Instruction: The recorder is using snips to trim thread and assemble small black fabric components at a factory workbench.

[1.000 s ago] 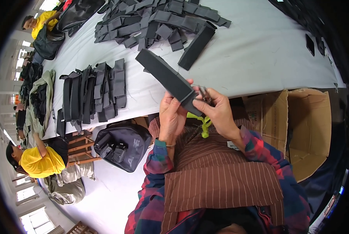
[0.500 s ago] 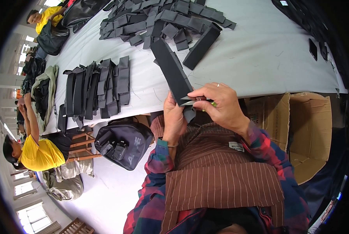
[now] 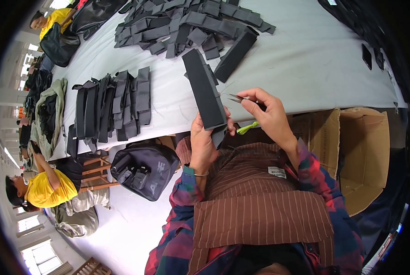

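My left hand [image 3: 206,142] is closed round the lower end of a long black fabric strip [image 3: 202,91], which slants up and away over the table edge. Small folded tabs stick out along the strip's right side. To the right of the strip, my right hand [image 3: 268,114] grips small thread snips [image 3: 238,98], their two pointed blades parted and aimed left, apart from the fabric. A bright green tie [image 3: 247,128] hangs just below that hand. Thin loose threads show by the blade tips.
A heap of dark strips [image 3: 186,25] lies at the far side of the white table [image 3: 296,68], with a row of stacked strips [image 3: 111,105] at left. A black bag [image 3: 161,165] sits below the edge, an open cardboard box [image 3: 363,160] at right. Two people in yellow work at left.
My right hand has drawn the snips away from the strip's lower end, up and to the right. The strip has turned a little more upright. The near person at left has lowered both arms.
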Demonstrator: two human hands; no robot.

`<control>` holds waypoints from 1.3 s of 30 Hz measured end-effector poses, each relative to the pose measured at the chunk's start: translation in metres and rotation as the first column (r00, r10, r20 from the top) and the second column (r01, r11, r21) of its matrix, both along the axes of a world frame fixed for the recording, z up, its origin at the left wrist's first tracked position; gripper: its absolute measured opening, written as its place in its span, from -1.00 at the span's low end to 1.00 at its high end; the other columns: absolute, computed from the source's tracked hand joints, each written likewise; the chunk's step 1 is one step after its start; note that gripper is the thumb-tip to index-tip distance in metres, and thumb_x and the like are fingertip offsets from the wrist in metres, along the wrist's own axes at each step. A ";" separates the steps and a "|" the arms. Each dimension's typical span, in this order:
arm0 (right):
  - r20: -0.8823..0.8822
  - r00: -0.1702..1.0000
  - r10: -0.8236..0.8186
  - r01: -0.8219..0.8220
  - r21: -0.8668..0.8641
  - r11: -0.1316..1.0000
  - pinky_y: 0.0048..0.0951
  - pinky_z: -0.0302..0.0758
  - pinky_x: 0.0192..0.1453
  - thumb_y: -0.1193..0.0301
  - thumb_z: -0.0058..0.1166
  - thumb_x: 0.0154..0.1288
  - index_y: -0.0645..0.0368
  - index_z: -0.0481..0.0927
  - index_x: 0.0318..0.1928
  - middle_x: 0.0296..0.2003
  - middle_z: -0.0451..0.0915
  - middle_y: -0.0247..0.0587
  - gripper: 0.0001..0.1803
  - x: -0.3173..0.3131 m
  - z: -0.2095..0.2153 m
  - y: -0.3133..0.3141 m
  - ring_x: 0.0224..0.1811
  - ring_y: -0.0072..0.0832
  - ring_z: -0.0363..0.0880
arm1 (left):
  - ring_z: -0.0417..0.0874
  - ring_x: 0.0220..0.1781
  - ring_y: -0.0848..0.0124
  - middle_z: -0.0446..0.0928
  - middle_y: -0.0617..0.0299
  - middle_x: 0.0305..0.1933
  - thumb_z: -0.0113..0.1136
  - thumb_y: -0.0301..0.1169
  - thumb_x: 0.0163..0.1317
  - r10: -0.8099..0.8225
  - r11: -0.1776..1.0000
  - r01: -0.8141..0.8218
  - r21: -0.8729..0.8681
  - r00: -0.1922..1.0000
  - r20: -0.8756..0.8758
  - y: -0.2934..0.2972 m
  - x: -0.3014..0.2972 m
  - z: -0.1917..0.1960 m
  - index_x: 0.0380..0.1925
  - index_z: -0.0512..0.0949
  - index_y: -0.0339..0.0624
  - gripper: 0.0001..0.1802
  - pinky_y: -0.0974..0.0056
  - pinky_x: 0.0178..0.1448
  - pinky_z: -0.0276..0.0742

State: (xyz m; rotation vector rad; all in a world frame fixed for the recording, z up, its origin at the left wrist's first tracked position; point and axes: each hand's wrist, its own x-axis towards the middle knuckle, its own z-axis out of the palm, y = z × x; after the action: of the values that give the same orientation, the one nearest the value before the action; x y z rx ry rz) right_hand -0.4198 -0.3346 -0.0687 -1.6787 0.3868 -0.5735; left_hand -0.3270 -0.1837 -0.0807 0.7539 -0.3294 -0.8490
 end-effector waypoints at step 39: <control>0.090 0.990 -0.112 0.089 0.230 0.969 -0.58 0.33 -0.37 0.47 0.13 0.28 0.28 0.59 -0.29 -0.46 0.56 -0.43 -0.89 0.003 0.001 -0.004 -0.48 -0.68 0.33 | 0.30 0.32 0.28 0.31 0.04 0.29 0.12 -0.43 0.31 -0.257 0.844 -0.218 0.490 0.637 0.726 0.018 0.009 0.007 -0.13 0.52 -0.26 -0.82 0.21 0.34 0.22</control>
State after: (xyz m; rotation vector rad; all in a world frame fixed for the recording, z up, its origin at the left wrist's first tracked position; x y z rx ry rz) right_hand -0.4164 -0.3385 -0.0674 -1.4122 0.4477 -0.6631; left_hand -0.3182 -0.1658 -0.0736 1.6758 -0.9001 -0.5833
